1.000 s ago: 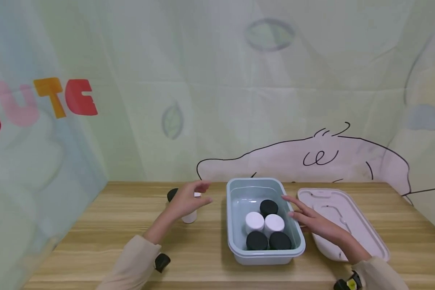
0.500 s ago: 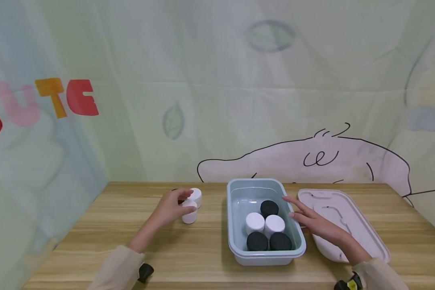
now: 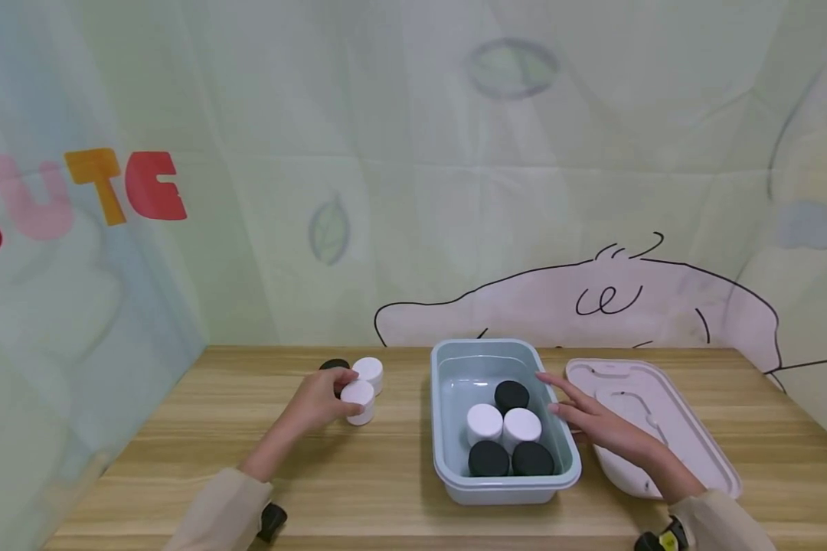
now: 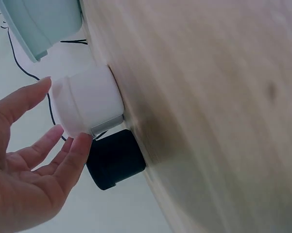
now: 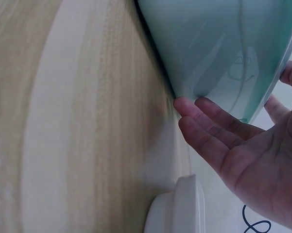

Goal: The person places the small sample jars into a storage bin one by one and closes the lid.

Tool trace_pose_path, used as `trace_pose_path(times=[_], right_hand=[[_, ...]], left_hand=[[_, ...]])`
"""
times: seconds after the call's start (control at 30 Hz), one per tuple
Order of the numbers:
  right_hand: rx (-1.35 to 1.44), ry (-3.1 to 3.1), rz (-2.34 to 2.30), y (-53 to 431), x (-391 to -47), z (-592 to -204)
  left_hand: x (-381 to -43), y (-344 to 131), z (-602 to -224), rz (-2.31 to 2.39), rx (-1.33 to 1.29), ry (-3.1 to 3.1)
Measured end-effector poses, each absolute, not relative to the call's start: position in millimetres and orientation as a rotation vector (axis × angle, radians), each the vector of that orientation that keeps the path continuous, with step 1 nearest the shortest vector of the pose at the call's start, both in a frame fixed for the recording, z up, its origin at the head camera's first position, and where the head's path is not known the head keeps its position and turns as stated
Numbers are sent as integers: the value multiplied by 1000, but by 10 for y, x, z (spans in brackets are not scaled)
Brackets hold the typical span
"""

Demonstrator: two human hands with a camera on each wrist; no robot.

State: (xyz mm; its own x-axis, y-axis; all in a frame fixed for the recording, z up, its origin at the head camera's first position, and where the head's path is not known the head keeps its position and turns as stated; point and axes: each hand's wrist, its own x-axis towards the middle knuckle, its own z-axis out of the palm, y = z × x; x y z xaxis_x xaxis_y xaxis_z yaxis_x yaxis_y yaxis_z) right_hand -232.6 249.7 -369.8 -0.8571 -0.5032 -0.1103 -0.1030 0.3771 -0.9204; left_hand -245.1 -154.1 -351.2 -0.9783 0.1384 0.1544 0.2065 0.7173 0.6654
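My left hand [image 3: 315, 399] has its thumb and fingers on either side of a small white jar [image 3: 358, 398] standing on the wooden table. In the left wrist view, thumb and fingertips sit at the edges of the jar's lid [image 4: 63, 109]. Right behind it stand another white jar [image 3: 368, 372] and a black jar [image 3: 334, 364], partly covered by the hand. My right hand [image 3: 603, 425] rests against the right side of a light blue bin [image 3: 448, 428], fingers mostly straight along its outer wall. Inside the bin are two white jars [image 3: 485, 422] and three black jars [image 3: 511, 396].
A pale lid [image 3: 682, 428] lies on the table right of the bin, partly under my right forearm. Bare wooden tabletop [image 3: 379, 474] stretches between my left hand and the bin. A printed curtain [image 3: 400, 191] hangs along the table's back edge.
My left hand has come back leftward and down from above the jars, and its thumb and fingers now pinch the nearer white jar. The right hand and bin stay put.
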Motion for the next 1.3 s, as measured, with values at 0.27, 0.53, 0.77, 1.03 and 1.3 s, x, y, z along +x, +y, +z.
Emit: trace_pose_path(times=[0.27, 0.53, 0.77, 1.03, 1.3], right_hand=[[-535, 2266, -1476, 2502, -2327, -3703], [-519, 2271, -1476, 2496, -2320, -3692], [-520, 2264, -1478, 2486, -2310, -3680], [-514, 2266, -1471, 2491, -2316, -3677], [-513, 2270, -1469, 2494, -2320, -3683]], left_hand=[[-2496, -1550, -3584, -1109, -275, -2831], [-2503, -1556, -3600, -1116, -271, -2819], [-2476, -1564, -3504, -1136, -241, -2816], [-2447, -1546, -3258, -1166, -309, -2787], [-2448, -1389, -3065, -1127, -391, -2733]])
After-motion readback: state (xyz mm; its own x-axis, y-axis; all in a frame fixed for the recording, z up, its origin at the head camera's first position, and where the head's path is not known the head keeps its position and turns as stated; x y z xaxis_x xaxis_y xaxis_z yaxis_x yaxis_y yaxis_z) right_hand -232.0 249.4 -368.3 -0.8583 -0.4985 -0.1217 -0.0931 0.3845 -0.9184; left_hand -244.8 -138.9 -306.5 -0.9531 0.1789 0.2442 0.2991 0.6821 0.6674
